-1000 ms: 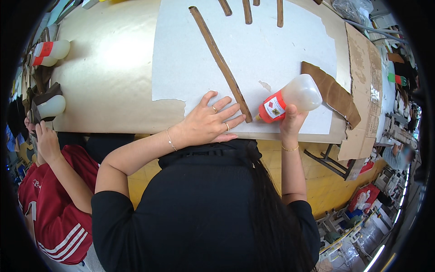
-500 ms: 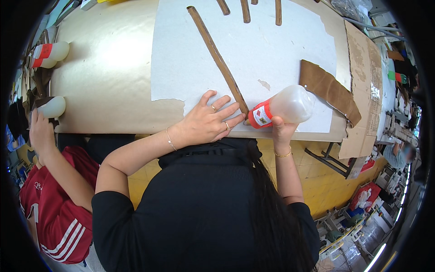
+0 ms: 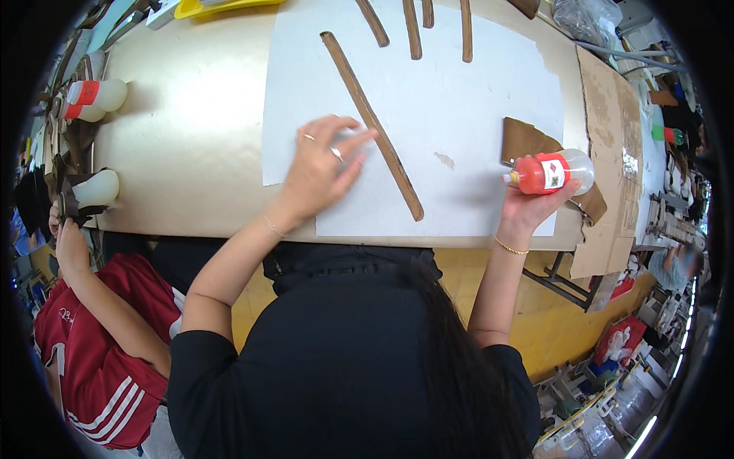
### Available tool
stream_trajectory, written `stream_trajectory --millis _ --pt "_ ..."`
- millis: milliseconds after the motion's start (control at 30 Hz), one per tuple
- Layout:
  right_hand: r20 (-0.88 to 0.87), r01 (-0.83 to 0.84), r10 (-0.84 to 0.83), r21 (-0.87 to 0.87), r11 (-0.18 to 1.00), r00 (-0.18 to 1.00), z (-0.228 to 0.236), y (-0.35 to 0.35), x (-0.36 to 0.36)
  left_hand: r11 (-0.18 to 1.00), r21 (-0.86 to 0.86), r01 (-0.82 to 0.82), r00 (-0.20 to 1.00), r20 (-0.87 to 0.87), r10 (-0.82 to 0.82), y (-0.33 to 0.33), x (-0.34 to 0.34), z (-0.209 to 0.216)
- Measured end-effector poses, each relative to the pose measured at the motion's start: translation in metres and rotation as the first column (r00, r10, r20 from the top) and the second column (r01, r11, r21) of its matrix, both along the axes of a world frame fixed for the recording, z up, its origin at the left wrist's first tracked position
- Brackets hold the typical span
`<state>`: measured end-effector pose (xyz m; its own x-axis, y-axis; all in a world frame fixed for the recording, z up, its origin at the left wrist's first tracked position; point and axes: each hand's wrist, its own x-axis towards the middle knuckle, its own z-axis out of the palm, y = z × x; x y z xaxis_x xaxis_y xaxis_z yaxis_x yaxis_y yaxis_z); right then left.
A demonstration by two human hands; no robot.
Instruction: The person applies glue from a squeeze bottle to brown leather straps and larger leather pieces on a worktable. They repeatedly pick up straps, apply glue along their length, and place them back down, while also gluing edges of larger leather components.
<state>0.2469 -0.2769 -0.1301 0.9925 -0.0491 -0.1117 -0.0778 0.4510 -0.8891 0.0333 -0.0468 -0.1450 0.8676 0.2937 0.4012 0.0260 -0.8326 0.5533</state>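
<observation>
A long narrow brown strip [image 3: 375, 130] lies aslant on the white sheet [image 3: 474, 138] in front of me. My left hand [image 3: 321, 164] is over the sheet beside the strip's middle, fingers bent but apart and holding nothing. Its index fingertip is at the strip's edge; whether it touches, I cannot tell. In my right hand [image 3: 527, 206] is a translucent squeeze bottle [image 3: 554, 172] with a red label, tipped on its side, nozzle pointing left. Behind the bottle lies a wider brown piece [image 3: 527, 140], partly covered by it.
Several shorter brown strips [image 3: 413, 30] lie at the far side of the sheet. A cardboard piece [image 3: 608, 153] hangs over the table's right end. At left, a co-worker's hand [image 3: 69, 241] holds dark material near a pale bottle [image 3: 98, 189]. A yellow tray [image 3: 222, 9] stands far left.
My right hand has lifted the bottle away from the strip's near end, rightward, turning it more level. My left hand has slid forward and left along the strip, its fingers rising.
</observation>
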Motion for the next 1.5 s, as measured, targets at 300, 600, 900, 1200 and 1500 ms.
stream_trajectory --millis 300,600,900,1200,1500 --pt "-0.061 -0.395 0.434 0.316 0.863 0.899 0.014 0.035 0.011 0.889 -0.251 -0.383 0.917 0.014 0.399 0.103 0.031 -0.009" --pt "-0.346 -0.289 0.612 0.650 0.703 0.711 0.032 0.107 0.033 0.874 0.072 -0.480 0.875 -0.038 0.483 0.121 0.072 -0.033" --pt "-0.345 -0.199 0.689 0.790 0.580 0.637 0.002 0.103 0.038 0.884 0.074 -0.462 0.881 -0.078 0.467 0.114 0.075 -0.021" --pt "-0.294 -0.120 0.719 0.878 0.464 0.630 -0.006 0.104 0.038 0.886 0.093 -0.454 0.884 -0.078 0.461 0.113 0.074 -0.022" --pt "-0.265 -0.127 0.736 0.894 0.429 0.623 -0.005 0.104 0.038 0.891 0.085 -0.446 0.888 -0.082 0.452 0.114 0.075 -0.022"
